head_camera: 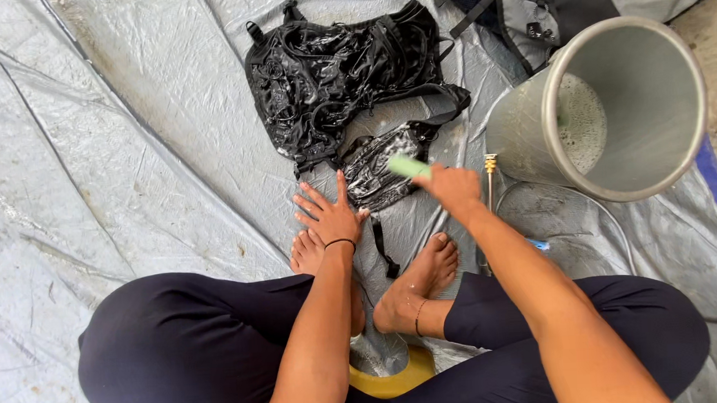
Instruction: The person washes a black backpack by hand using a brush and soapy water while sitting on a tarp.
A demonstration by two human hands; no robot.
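The small black bag (381,172) lies wet and crumpled on the grey tarpaulin (112,173), just in front of the person's bare feet, with a strap trailing back toward them. It looks soft and limp, its glossy surface soaked and probably slippery, so it would likely slide or bunch under a scrubbing stroke unless pinned flat; the firmer seams, the edge or the strap seem the surest places to take hold, and being waterlogged it may feel heavier than its size suggests. The left hand (329,214) is spread wide, palm down, fingers splayed, pressing at the bag's near left edge where it meets the tarpaulin. The right hand (454,187) is closed around a pale green brush (408,166), which is blurred and sits over the bag's upper right part; whether the bristles touch the fabric cannot be told. Just beyond lies a larger black backpack (339,72), also wet and shiny, its straps tangled, touching or nearly touching the small bag. To the right a metal bucket (615,106) is tipped toward the person, with foamy water showing inside. A hose with a brass fitting (490,164) runs beside the right hand, and a grey backpack (561,3) rests at the top edge.
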